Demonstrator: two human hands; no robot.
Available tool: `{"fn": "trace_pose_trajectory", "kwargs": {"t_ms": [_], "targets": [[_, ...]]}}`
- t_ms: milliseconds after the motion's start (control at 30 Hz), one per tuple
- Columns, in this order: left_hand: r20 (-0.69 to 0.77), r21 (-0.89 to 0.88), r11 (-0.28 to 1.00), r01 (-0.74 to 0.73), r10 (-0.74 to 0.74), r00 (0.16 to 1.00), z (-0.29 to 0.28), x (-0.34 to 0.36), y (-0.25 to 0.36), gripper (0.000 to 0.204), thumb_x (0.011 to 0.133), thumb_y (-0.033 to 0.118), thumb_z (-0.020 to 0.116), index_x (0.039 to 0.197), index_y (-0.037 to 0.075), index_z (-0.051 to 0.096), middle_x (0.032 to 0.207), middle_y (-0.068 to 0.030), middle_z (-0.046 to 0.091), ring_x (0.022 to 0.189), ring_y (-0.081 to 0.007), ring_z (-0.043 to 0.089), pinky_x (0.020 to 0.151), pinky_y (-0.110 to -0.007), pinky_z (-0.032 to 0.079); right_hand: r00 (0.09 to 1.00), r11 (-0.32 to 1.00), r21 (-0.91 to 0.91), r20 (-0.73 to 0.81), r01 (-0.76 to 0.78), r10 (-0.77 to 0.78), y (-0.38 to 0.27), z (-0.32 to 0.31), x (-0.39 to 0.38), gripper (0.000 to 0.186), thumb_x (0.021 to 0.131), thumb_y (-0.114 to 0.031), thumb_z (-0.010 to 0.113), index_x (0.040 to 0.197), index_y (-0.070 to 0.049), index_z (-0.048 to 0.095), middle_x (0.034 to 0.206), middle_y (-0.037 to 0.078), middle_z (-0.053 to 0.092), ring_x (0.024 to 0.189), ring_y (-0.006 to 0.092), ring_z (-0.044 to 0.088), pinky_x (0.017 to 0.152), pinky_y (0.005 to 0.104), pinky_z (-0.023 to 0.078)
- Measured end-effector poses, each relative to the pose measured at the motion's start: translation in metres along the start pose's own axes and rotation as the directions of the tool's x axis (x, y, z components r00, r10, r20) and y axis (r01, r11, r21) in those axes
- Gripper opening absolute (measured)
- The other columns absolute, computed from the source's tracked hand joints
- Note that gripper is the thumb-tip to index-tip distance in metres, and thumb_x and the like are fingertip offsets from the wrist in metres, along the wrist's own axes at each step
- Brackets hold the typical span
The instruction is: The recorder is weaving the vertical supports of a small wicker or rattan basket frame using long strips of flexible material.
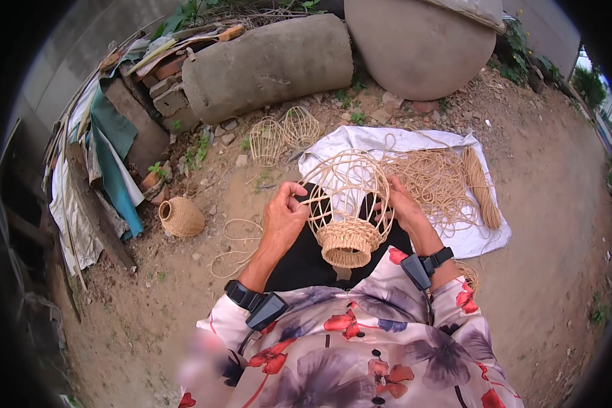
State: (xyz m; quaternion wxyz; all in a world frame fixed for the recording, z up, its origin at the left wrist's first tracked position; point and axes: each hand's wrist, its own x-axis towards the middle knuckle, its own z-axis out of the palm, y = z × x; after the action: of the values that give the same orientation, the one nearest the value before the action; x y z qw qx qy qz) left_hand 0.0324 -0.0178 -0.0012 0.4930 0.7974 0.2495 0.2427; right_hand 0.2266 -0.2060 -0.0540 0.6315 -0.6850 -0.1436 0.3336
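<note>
A half-woven basket (347,239) with a cage of pale curved spokes and a braided rope band at its bottom is held over my dark-clad lap. My left hand (284,214) pinches the left side of it, at a pale strand among the spokes. My right hand (404,207) grips the right side, its fingertips partly hidden behind the spokes. Just beyond, a white sheet (323,139) lies on the dirt, bearing tangled tan cord (425,187) and a long bundled hank (481,187) at its right.
Two wire-like cage frames (267,139) stand behind on the dirt. A small finished woven vessel (187,217) lies at left, near loose cord. Concrete cylinders (265,64), bricks and boards with teal sheeting (105,129) line the back and left.
</note>
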Motion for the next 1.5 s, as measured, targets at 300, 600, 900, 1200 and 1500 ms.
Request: {"fn": "trace_pose_trajectory", "kwargs": {"t_ms": [300, 600, 900, 1200, 1500], "targets": [[0.034, -0.109, 0.993, -0.051, 0.055, 0.998, -0.018, -0.023, -0.019, 0.039, 0.073, 0.008, 0.068, 0.112, 0.009, 0.062, 0.087, -0.0027, 0.048, 0.082, -0.0121, 0.049, 0.073, -0.027, 0.046, 1.0, 0.998, -0.061, -0.026, 0.016, -0.017, -0.011, 0.007, -0.01, 0.047, 0.089, -0.021, 0.052, 0.131, -0.008, 0.038, 0.103, 0.011, 0.057, 0.072, 0.0172, 0.059, 0.053, 0.0328, 0.051], [0.125, 0.429, 0.686, -0.588, 0.599, 0.791, 0.004, -0.014, 0.021, 0.01, 0.071, 0.01, 0.068, 0.081, 0.008, 0.067, 0.076, -0.0036, 0.057, 0.079, -0.0208, 0.055, 0.072, -0.036, 0.037, 0.998, 1.0, -0.027, -0.059, 0.0, -0.002, -0.005, 0.008, -0.009, 0.049, 0.087, -0.013, 0.051, 0.134, -0.013, 0.038, 0.111, 0.01, 0.055, 0.07, 0.0183, 0.061, 0.048, 0.0321, 0.053], [-0.096, 0.475, 0.855, 0.207, -0.183, 0.978, -0.078, -0.005, -0.054, 0.01, 0.075, 0.01, 0.064, 0.085, 0.007, 0.067, 0.081, -0.0074, 0.063, 0.079, -0.0261, 0.061, 0.066, -0.038, 0.048, 0.999, 0.997, -0.071, -0.047, 0.018, -0.022, -0.007, 0.006, -0.012, 0.04, 0.093, -0.019, 0.044, 0.132, -0.016, 0.039, 0.101, 0.007, 0.054, 0.074, 0.018, 0.061, 0.059, 0.0359, 0.052], [0.202, 0.319, 0.73, -0.605, 0.571, 0.796, -0.007, -0.004, 0.023, 0.014, 0.077, 0.014, 0.072, 0.087, 0.005, 0.068, 0.08, -0.0088, 0.056, 0.078, -0.0279, 0.058, 0.069, -0.038, 0.047, 0.999, 1.0, 0.0, -0.04, -0.027, 0.027, -0.002, 0.006, -0.008, 0.043, 0.091, -0.022, 0.047, 0.133, -0.016, 0.039, 0.101, 0.005, 0.053, 0.076, 0.0185, 0.06, 0.056, 0.0346, 0.053], [-0.343, 0.682, 0.656, 0.324, -0.104, 0.933, -0.141, -0.009, -0.118, 0.014, 0.081, 0.016, 0.068, 0.089, 0.004, 0.066, 0.085, -0.0184, 0.065, 0.08, -0.0332, 0.065, 0.069, -0.044, 0.051, 0.996, 0.997, -0.029, -0.043, 0.071, -0.073, 0.003, 0.002, -0.009, 0.051, 0.085, -0.018, 0.05, 0.133, -0.007, 0.037, 0.101, 0.01, 0.059, 0.075, 0.0178, 0.058, 0.053, 0.0321, 0.053]]}}
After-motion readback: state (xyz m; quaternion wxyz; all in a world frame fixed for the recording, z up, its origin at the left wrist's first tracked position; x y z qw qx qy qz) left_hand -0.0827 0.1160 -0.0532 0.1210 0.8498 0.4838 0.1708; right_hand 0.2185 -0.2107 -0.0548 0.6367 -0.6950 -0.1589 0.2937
